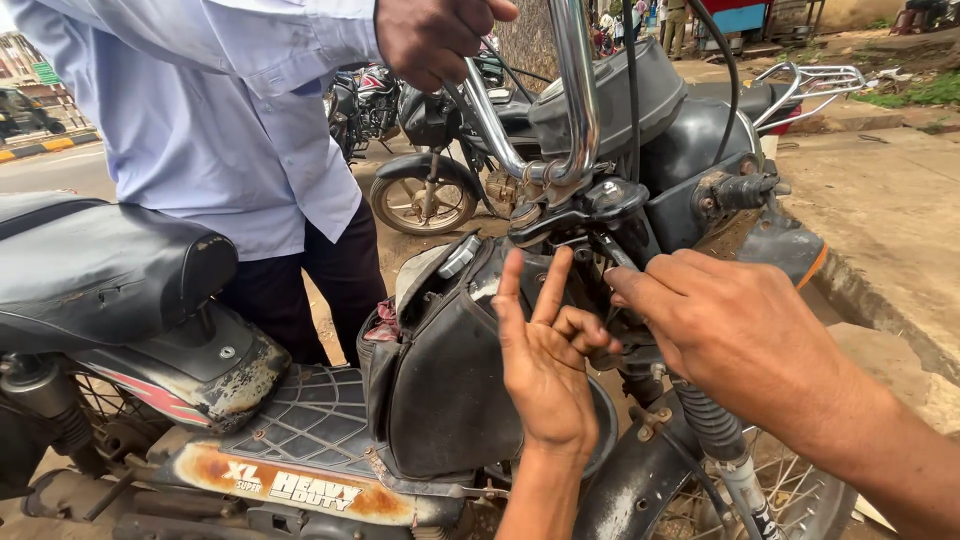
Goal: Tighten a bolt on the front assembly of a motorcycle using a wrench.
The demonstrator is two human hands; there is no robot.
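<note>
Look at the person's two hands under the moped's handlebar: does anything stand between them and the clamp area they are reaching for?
Nothing visible does. The right hand has its fingertips at the dark cables just below the handlebar clamp. The left hand is raised in front of the black bag, fingers up toward the same spot.

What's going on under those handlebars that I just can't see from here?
Head view only:
- The part the left hand and right hand reach for: hidden by their own fingers and shadow below the handlebar clamp.
- Whether the right hand holds a tool: cannot tell.
- Inside of the black bag: closed off by its flap.
- Front wheel: cut off by the bottom edge.
</note>
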